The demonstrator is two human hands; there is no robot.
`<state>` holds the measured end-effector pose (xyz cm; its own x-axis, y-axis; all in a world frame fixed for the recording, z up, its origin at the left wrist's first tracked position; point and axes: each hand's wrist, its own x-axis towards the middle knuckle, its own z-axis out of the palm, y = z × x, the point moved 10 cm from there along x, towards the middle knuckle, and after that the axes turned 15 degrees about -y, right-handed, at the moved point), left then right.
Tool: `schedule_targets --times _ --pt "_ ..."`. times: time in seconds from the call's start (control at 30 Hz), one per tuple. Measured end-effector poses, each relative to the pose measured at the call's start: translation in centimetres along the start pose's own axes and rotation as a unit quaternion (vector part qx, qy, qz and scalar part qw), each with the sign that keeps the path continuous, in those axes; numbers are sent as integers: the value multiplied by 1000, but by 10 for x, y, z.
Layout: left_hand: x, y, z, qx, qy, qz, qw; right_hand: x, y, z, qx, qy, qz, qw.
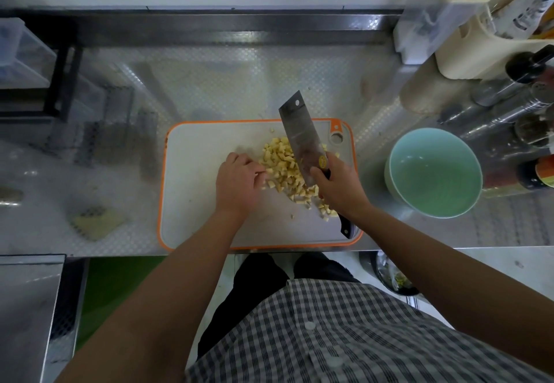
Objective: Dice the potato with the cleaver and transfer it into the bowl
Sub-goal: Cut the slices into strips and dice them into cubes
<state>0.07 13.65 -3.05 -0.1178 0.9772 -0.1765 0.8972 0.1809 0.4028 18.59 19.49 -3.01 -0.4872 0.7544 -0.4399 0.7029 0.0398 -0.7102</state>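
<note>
A heap of pale yellow potato dice (283, 170) lies in the middle of a white cutting board with an orange rim (192, 149). My right hand (337, 186) grips the cleaver (299, 137) where blade meets handle; the blade lies tilted against the right side of the heap, its tip pointing away from me. My left hand (238, 183) rests on the board at the heap's left edge, fingers curled and touching the dice. A light green bowl (433, 173) stands on the counter to the right of the board, with no potato in it.
The board sits on a steel counter (120, 155) near its front edge. Bottles, shakers and a cream container (509, 83) crowd the right rear corner behind the bowl. A yellowish sponge (97, 222) lies front left. A dark rack (63, 80) stands at the left rear.
</note>
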Motion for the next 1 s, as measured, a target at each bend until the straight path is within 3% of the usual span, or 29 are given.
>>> schedule_targets --times 0.23,0.43,0.53,0.67,0.87,1.0 --pt "-10 -9 -7 -31 5 -68 997 -8 -32 15 -63 -28 -80 994" --pt "-48 -60 -13 -66 -3 -215 974 -8 -62 57 -124 -86 -143 978" --pt "-62 -69 -12 -82 -10 -250 965 -8 -71 85 -153 -124 -159 967" --pt "-70 -75 -7 -104 -10 -270 957 -5 -70 107 -192 -147 -148 959" --pt "-74 -80 -2 -109 -16 -270 957 7 -52 81 -174 -90 -89 977" --pt "-73 -77 1 -88 -27 -272 958 -2 -68 88 -195 -103 -135 966"
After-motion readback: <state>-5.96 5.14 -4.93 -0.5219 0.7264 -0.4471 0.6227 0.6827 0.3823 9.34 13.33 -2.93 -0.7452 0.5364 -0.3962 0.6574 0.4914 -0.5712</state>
